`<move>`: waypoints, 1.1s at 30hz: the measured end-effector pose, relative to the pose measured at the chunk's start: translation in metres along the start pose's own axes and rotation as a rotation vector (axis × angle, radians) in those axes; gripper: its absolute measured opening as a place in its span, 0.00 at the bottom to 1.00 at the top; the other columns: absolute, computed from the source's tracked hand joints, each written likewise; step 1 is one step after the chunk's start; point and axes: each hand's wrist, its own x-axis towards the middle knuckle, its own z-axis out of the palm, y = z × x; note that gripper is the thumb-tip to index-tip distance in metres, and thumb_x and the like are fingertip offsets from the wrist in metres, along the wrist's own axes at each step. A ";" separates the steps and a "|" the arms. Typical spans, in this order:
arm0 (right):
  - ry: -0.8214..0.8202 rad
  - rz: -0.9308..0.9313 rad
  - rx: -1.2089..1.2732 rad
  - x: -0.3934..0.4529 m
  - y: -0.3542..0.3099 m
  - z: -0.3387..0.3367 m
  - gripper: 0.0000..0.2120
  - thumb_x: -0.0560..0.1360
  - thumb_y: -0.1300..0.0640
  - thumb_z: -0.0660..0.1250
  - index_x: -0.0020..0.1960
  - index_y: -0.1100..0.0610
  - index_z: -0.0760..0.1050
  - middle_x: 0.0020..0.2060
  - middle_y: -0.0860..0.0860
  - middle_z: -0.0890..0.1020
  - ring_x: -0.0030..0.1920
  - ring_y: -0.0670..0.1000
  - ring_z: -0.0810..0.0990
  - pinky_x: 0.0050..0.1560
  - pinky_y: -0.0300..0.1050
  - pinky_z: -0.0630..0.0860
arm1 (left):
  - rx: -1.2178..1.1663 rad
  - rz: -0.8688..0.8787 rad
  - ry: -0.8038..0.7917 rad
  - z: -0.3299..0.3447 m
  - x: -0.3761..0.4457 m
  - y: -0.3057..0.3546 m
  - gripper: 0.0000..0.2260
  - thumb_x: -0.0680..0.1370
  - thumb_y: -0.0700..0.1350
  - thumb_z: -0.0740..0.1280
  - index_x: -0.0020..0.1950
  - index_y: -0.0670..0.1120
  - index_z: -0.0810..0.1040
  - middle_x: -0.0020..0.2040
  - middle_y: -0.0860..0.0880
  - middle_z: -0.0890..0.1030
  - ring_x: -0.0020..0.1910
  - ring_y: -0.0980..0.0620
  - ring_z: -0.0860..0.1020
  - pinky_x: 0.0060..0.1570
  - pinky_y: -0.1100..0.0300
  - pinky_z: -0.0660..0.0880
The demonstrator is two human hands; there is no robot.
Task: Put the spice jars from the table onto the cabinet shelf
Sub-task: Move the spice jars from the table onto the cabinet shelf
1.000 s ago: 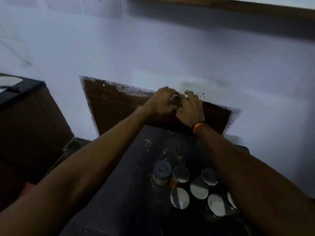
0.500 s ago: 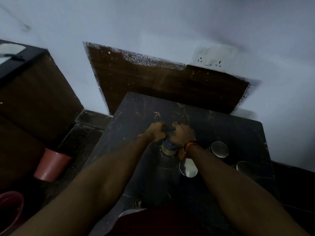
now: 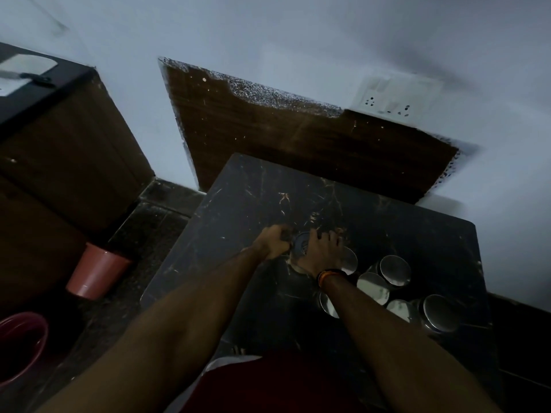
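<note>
Grey-lidded and upright, one spice jar (image 3: 300,248) is flanked by both hands on the dark marbled tabletop (image 3: 253,204), at the far-left edge of the cluster of steel-lidded jars (image 3: 395,269). The left hand (image 3: 275,241) is pressed against the jar's left side with its fingers curled toward the lid rim; the right hand (image 3: 320,253) is laid over the jar's right side, its fingers (image 3: 326,236) spread past the lid toward the wall. Whether the jar is truly clamped or only touched cannot be told in the dim light. The jar's long axis is vertical, so the lid faces straight up between the two palms, and neither hand is clearly nearer. Relative to this jar, the steel-lidded jars lie to the right and nearer the person, one touching or almost under the right wrist. No cabinet shelf is seen, so a straight upward lift seems called for first, clear of the neighbouring lids.
</note>
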 end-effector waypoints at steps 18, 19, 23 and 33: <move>-0.143 -0.246 1.033 0.007 0.012 -0.102 0.41 0.61 0.52 0.80 0.71 0.47 0.70 0.65 0.49 0.74 0.63 0.52 0.76 0.61 0.52 0.78 | -1.227 -0.261 -0.164 -0.011 -0.019 -0.010 0.25 0.82 0.62 0.54 0.68 0.46 0.74 0.64 0.36 0.77 0.63 0.36 0.76 0.65 0.38 0.73; -0.139 -0.262 1.096 0.007 0.014 -0.112 0.41 0.59 0.52 0.80 0.70 0.47 0.71 0.65 0.49 0.75 0.63 0.51 0.76 0.60 0.51 0.78 | -1.307 -0.240 -0.234 -0.013 -0.019 -0.007 0.27 0.81 0.62 0.55 0.70 0.45 0.73 0.67 0.34 0.75 0.65 0.35 0.76 0.64 0.38 0.74; -0.100 -0.321 1.270 0.005 0.020 -0.137 0.36 0.59 0.58 0.76 0.67 0.49 0.74 0.63 0.49 0.77 0.61 0.52 0.78 0.59 0.52 0.80 | -1.483 -0.124 -0.387 -0.019 -0.024 0.013 0.31 0.79 0.62 0.58 0.76 0.43 0.68 0.74 0.33 0.67 0.63 0.36 0.76 0.57 0.45 0.78; 0.050 -0.279 1.517 0.011 0.030 -0.163 0.31 0.66 0.53 0.75 0.69 0.53 0.74 0.64 0.55 0.77 0.62 0.57 0.79 0.63 0.59 0.77 | -1.585 0.125 -0.272 -0.030 -0.026 0.064 0.26 0.80 0.54 0.63 0.75 0.43 0.68 0.71 0.33 0.72 0.69 0.34 0.73 0.65 0.36 0.71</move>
